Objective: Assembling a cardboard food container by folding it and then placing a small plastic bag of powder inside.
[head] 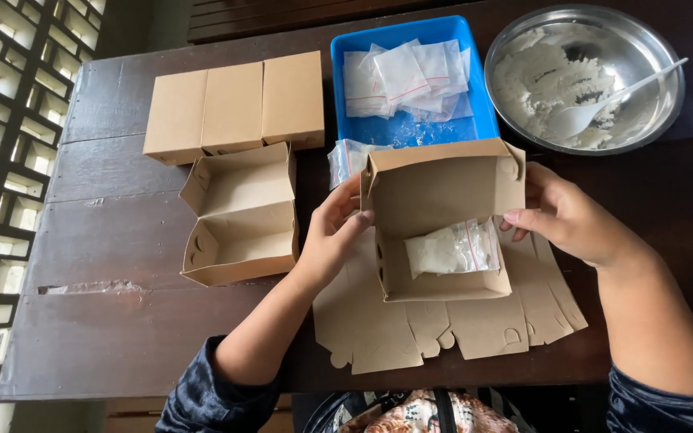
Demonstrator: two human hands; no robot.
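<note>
Holding an open brown cardboard box (440,216) from both sides above a dark wooden table (114,321): left hand (332,234) pressed against the box's left wall, fingers curled together around that edge; right hand (565,215) at the right wall, fingertips pinched on the upper corner flap. Inside, near the front of the box, a small clear plastic bag of white powder (453,248), lying flat. Underneath, a stack of flat unfolded cardboard blanks (411,329), touching the box's base. Just left, a second open empty cardboard box (238,216), and behind it a row of three closed cardboard boxes (234,104), side by side and touching. Behind the held box, a blue plastic tray (411,128) with more small clear bags (403,76), one further bag (345,159) lying just outside the tray beside the left fingers. Far right, a round steel bowl (651,48) of white powder with a white plastic spoon (603,104) resting in it.
</note>
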